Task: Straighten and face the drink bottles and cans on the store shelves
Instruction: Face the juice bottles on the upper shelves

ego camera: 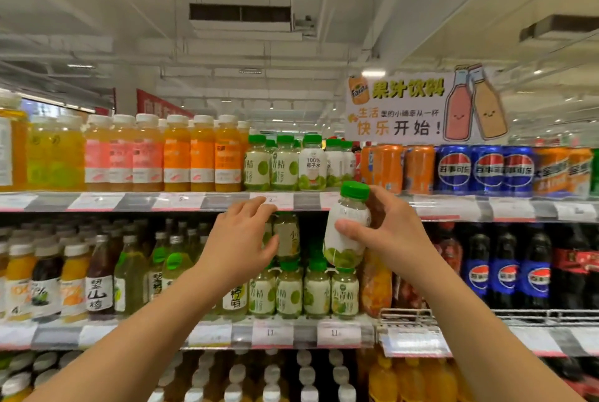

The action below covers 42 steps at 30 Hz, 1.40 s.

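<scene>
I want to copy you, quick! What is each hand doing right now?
Left hand: open, fingers reaching toward a pale yellow-green plastic bottle on the middle shelf; contact cannot be told.
Right hand: holding a small green-capped white plastic bottle.

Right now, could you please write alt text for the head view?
A person's right hand holds a green-capped bottle, tilted, before store shelves of drinks; the left hand reaches, fingers relaxed, toward a bottle on the middle shelf. Blue cola cans stand top right.

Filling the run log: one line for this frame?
right hand: holds green-capped white-labelled plastic bottle, tilted, off shelf | left hand: open, reaching toward middle-shelf bottles | step: facing unfinished
</scene>
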Motion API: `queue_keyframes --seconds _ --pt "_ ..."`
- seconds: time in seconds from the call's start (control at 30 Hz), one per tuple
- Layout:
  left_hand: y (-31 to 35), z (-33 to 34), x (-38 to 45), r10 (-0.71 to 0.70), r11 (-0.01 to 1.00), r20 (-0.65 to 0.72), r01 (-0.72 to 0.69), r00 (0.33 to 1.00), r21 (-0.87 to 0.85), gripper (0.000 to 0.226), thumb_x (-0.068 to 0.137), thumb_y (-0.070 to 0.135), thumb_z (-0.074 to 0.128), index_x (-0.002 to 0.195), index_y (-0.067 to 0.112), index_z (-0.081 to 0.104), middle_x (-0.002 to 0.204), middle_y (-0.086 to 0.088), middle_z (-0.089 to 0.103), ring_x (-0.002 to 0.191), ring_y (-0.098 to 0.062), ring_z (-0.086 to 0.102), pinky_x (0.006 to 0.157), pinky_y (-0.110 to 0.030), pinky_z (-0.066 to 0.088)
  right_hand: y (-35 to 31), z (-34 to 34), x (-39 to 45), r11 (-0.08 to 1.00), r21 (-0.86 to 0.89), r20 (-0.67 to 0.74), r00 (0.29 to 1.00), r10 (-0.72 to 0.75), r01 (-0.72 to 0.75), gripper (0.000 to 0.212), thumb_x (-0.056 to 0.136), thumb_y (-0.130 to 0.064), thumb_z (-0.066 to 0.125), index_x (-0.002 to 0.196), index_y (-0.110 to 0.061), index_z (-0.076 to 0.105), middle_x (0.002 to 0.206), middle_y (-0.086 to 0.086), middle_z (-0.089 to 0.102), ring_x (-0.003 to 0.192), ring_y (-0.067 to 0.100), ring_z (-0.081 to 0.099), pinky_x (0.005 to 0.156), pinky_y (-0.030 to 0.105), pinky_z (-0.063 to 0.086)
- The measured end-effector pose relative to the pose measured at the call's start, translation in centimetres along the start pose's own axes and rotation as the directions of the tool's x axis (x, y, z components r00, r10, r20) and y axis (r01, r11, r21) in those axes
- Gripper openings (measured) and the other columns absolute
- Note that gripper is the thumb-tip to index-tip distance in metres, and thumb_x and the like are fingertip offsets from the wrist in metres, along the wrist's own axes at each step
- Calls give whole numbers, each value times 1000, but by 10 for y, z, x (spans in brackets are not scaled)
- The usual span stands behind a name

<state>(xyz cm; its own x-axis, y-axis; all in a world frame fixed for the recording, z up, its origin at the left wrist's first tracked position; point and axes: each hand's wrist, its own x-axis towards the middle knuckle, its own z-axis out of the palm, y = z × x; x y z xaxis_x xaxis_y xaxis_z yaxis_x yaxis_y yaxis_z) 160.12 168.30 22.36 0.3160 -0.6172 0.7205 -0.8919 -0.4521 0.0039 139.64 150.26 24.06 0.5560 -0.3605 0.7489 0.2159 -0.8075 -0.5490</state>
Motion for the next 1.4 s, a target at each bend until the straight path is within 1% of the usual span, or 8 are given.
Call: queue_keyframes --seconds 0.23,0.5,0.73,0.87,0.97,1.1,1.23,1.4 --pt "5 14 14 -41 999 -36 42 999 33 53 95 47 52 142 22 51 146 1 48 132 -26 44 103 -44 40 6 -18 28 997 -78 -61 998 23 -27 60 75 -51 87 128 -36 62 116 -22 71 105 -8 65 89 22 56" --pt "2 20 10 37 989 -93 -23 995 144 45 86 37 68 125 16 64 119 -2 63 104 -28 61 83 -43 50 8 -30 60 983 -181 -142 990 18 -44 68 65 -65 85 123 -37 64 112 -20 72 101 -4 67 90 30 59" --pt "3 18 15 42 987 -99 -26 994 156 37 87 40 63 117 19 66 112 1 63 97 -26 60 80 -42 49 -1 -19 111 947 -304 -256 966 26 -106 63 67 -65 84 114 -33 55 100 -19 64 91 0 63 84 35 60" --pt "1 18 15 57 987 -123 -37 991 156 34 85 40 62 112 20 67 107 2 64 93 -24 60 78 -41 48 0 -8 138 902 -408 -288 958 17 -139 75 69 -68 80 123 -23 53 106 -9 65 97 17 65 89 44 57" --pt "0 19 13 67 987 -131 -47 989 151 36 86 42 57 114 22 65 109 3 63 94 -23 58 79 -40 47 6 2 149 858 -488 -298 955 9 -160 72 69 -71 78 115 -24 48 99 -7 62 92 19 63 76 39 54" --pt "-2 22 12 72 990 -137 -55 988 127 38 87 43 52 117 23 63 112 3 61 98 -23 57 83 -40 47 14 15 151 840 -520 -295 955 -8 -153 78 68 -74 78 117 -22 47 86 -15 54 79 14 57 55 22 35" --pt "-6 25 11 85 992 -155 -69 984 104 38 85 44 49 114 23 63 110 4 61 96 -22 57 80 -39 47 22 24 156 808 -546 -318 947 45 -221 84 69 -76 77 121 -18 46 100 0 65 89 24 65 73 40 55" --pt "-7 25 11 88 995 -162 -78 983 70 41 85 43 41 113 22 62 109 4 60 95 -22 55 79 -39 46 23 27 161 765 -581 -286 950 126 -277 85 74 -79 70 125 -16 44 110 5 65 100 31 64 83 45 57"
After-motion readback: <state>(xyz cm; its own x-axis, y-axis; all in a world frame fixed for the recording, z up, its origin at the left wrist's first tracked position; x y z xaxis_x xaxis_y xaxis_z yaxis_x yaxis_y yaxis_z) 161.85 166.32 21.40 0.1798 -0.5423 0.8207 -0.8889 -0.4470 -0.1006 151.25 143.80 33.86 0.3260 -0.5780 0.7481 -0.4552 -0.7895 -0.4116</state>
